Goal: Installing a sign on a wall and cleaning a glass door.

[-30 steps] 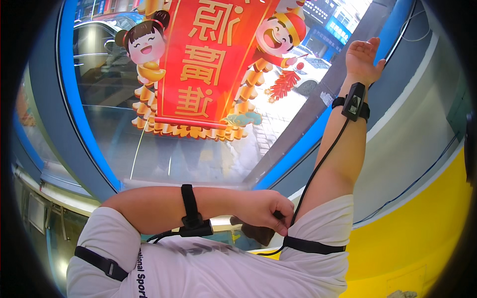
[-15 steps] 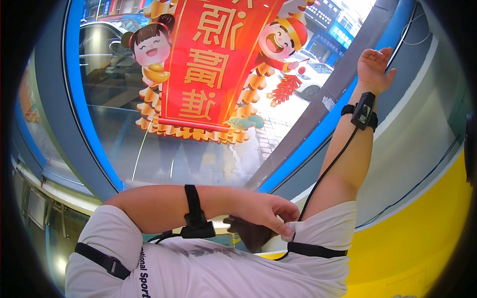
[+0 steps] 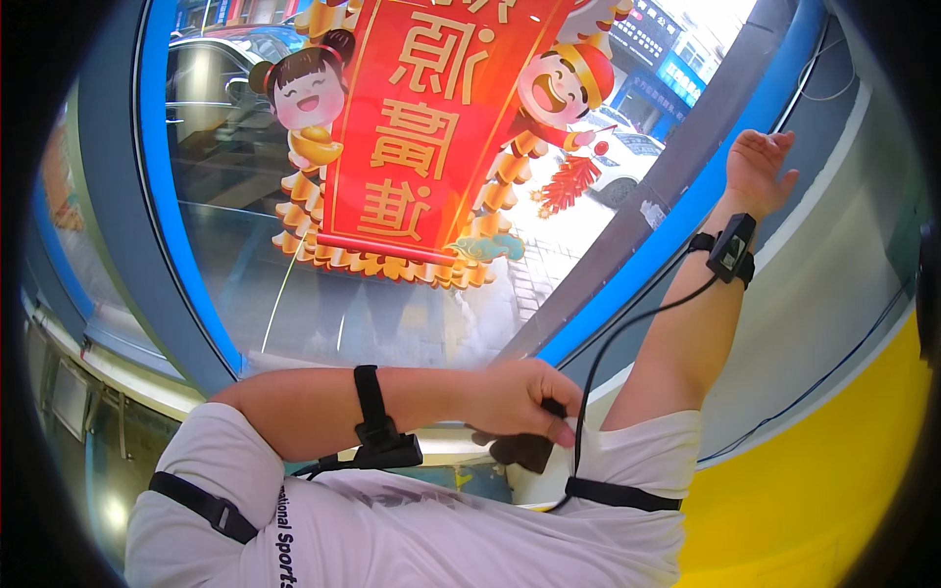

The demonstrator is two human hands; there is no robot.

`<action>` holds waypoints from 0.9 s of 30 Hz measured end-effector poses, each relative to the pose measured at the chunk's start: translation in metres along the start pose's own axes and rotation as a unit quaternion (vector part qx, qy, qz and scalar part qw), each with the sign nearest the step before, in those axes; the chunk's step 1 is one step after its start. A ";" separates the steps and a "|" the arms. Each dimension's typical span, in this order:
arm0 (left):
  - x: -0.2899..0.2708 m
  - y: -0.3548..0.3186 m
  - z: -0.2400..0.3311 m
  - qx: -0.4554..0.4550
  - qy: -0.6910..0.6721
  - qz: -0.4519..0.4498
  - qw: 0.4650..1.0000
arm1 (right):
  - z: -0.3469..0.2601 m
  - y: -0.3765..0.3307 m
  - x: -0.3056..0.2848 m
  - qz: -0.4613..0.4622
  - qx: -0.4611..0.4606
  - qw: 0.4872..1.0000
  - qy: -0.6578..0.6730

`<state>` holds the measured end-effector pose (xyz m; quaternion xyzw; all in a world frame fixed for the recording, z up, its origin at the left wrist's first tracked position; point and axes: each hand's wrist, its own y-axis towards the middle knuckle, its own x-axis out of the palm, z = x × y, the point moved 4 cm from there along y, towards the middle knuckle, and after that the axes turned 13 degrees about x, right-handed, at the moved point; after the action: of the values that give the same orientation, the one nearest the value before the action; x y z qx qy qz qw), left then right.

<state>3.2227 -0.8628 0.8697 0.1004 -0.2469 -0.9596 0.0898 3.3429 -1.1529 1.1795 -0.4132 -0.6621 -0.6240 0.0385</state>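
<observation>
Right arm up on the glass, left hand closed on a dark cloth at the chest.

I saw the left hand (image 3: 515,397) clamped on a dark cloth (image 3: 524,451), held against the white shirt (image 3: 412,534), while the right hand (image 3: 757,169) lay open and empty high by the blue window frame (image 3: 676,211). I judged the black cable (image 3: 627,333) from the wrist strap (image 3: 730,250) could snag the cloth hand (it ran right past it), and the cloth might drop. Against the earlier frame, the right arm had swung further right; the left hand had stayed put.
</observation>
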 end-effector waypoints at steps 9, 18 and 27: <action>0.018 0.001 0.013 -0.033 0.001 -0.142 0.989 | 0.005 0.007 0.013 -0.004 0.006 1.000 -0.018; 0.028 0.005 0.015 -0.062 -0.011 -0.120 0.991 | 0.008 0.011 -0.013 0.028 0.010 0.999 -0.029; 0.026 -0.001 0.024 0.038 0.196 0.149 0.968 | 0.006 0.006 -0.017 -0.006 0.032 0.998 -0.054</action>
<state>3.1917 -0.8571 0.8858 0.2524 -0.2730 -0.8868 0.2746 3.3602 -1.1569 1.1731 -0.4411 -0.6853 -0.5793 0.0124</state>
